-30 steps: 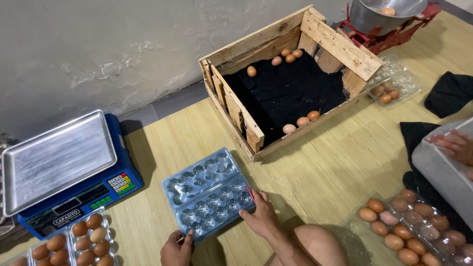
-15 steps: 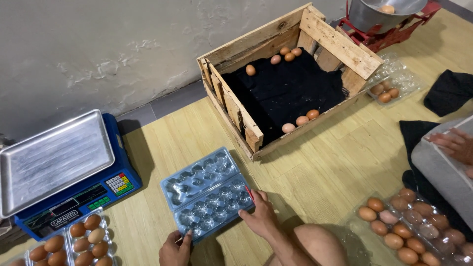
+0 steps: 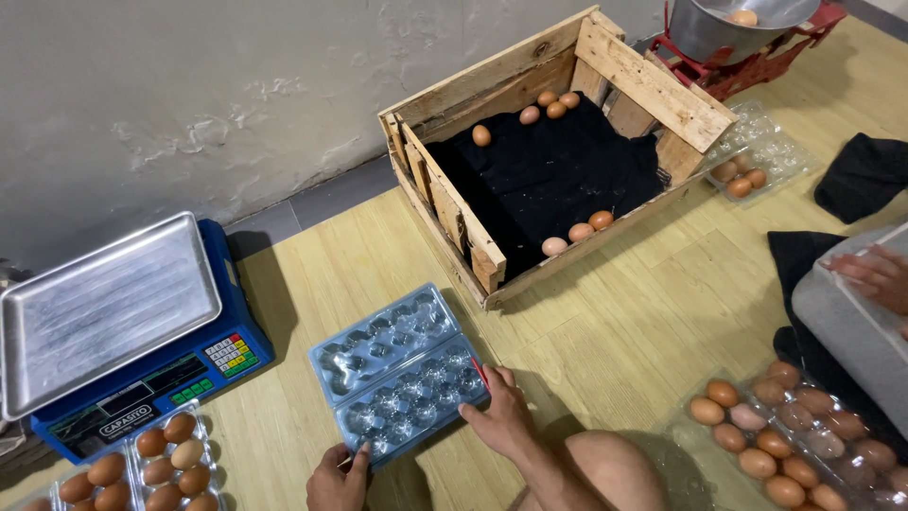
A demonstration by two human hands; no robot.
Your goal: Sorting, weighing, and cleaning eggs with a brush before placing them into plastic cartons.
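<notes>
One head-worn camera looks steeply down and forward from above the person's knees, close to the left hand (image 3: 338, 478) and right hand (image 3: 499, 421) at six o'clock. It faces the wall at twelve o'clock, with the wooden crate (image 3: 653, 90) towards one o'clock, farther off.
</notes>
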